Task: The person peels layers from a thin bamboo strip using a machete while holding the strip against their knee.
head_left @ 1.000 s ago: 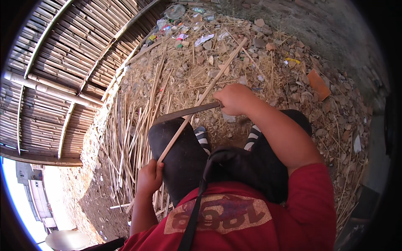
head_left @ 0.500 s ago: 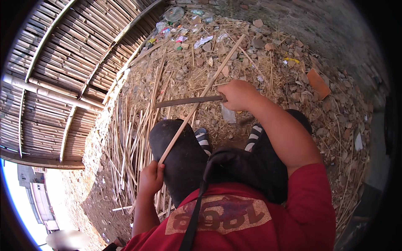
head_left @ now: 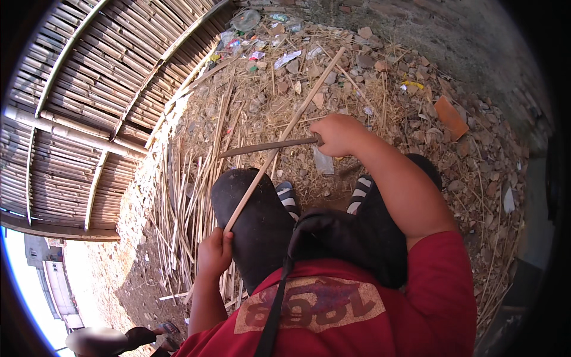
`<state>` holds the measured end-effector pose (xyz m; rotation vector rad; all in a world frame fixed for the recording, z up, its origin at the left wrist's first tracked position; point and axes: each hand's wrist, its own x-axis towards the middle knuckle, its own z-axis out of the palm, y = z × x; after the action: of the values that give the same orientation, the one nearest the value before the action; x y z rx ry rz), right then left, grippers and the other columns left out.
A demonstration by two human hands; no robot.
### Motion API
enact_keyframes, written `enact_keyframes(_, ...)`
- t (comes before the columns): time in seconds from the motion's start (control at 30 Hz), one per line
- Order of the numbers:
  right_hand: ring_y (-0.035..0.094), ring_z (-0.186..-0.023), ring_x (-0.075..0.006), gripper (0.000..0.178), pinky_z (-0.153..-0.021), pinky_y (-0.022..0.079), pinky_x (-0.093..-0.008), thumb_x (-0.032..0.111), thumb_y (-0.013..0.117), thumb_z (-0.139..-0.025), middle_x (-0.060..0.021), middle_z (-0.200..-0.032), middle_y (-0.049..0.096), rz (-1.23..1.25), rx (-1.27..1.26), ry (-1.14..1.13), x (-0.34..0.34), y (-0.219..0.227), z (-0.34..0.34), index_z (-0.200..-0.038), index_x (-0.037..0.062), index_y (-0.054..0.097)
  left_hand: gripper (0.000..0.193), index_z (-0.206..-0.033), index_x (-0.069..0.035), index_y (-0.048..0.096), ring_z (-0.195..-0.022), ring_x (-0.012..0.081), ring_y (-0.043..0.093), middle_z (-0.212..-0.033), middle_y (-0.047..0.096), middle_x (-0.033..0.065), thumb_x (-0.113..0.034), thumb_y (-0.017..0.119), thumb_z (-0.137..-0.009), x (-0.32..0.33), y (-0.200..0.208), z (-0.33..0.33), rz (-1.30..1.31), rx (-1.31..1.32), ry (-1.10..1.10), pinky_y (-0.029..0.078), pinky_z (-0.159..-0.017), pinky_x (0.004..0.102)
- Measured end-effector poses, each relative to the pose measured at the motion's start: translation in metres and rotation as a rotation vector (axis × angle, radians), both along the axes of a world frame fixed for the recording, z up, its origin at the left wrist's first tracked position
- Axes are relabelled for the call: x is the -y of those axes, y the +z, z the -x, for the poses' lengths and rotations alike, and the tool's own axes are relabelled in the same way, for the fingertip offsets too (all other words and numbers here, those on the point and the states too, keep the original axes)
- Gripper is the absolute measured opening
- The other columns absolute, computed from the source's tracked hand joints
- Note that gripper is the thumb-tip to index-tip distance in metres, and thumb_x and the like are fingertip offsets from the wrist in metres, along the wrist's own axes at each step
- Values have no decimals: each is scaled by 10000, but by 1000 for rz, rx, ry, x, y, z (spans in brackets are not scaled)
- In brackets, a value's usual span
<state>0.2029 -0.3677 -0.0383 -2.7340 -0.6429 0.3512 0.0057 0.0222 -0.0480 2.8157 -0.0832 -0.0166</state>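
A long, pale bamboo strip (head_left: 297, 115) slants up and away from my left hand (head_left: 214, 253), whose fingers are closed round its near end beside my left knee. The strip passes over that knee, and its far end reaches out above the littered ground. My right hand (head_left: 339, 135) is closed on the handle of a long knife (head_left: 267, 146) with a narrow dark blade. The blade points left and crosses the strip, seeming to touch it about midway. Most of the handle is hidden inside my fist.
Many split bamboo strips (head_left: 178, 208) lie on the ground to my left, near a slatted bamboo panel (head_left: 95, 65). Rubble, straw and litter cover the ground ahead, with an orange tile piece (head_left: 451, 119) at right. A wall (head_left: 458, 41) stands beyond. Another person's foot (head_left: 168, 328) shows lower left.
The knife's blade has tilted slightly, and the strip's far end has moved a little left. At lower left, more of the other person's leg and foot has come into view.
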Motion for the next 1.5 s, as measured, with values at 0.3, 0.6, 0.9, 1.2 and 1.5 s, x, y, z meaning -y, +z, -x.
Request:
enact_keyframes(0.3, 683, -903, -361, 479, -819, 539, -429, 249, 734, -733, -205, -980, 697, -302, -82, -396, 52, -51, -36, -1116, -29, 660, 354, -797, -29, 501, -658, 476, 597, -670, 594, 239, -303, 575, -1010, 5, 11, 1, -41, -8, -3, 430, -582, 561)
enact_keyframes(0.6, 693, -933, -341, 478, -810, 555, -444, 288, 726, -765, -159, -993, 706, -148, 5, -460, 76, -8, -24, -1187, 71, 668, 317, -842, -37, 521, -657, 481, 602, -678, 606, 240, -301, 582, -1006, 4, 13, 2, 11, -48, -9, 437, -584, 568)
enact_keyframes(0.9, 694, -952, -335, 386, -820, 562, -468, 307, 699, -834, -144, -989, 712, -293, -232, -489, 59, 20, -6, -1175, 128, 673, 218, -957, -87, 595, -641, 429, 650, -722, 666, 197, -301, 616, -991, 14, 10, 16, -183, 151, 18, 489, -553, 537)
enact_keyframes(1.2, 676, -884, -363, 270, -763, 541, -482, 271, 709, -784, -136, -864, 681, -82, -6, -22, 17, 10, 7, -996, 108, 674, 253, -924, -59, 578, -652, 468, 631, -700, 644, 219, -297, 582, -1009, 23, 15, 16, -90, 96, 85, 468, -579, 551)
enact_keyframes(1.5, 678, -872, -356, 284, -745, 525, -485, 278, 728, -806, -158, -844, 669, -203, 22, -102, 18, 5, 6, -990, 71, 666, 364, -815, -21, 499, -687, 508, 574, -699, 576, 270, -304, 511, -1044, 1, 13, 1, 75, -114, 22, 408, -592, 566)
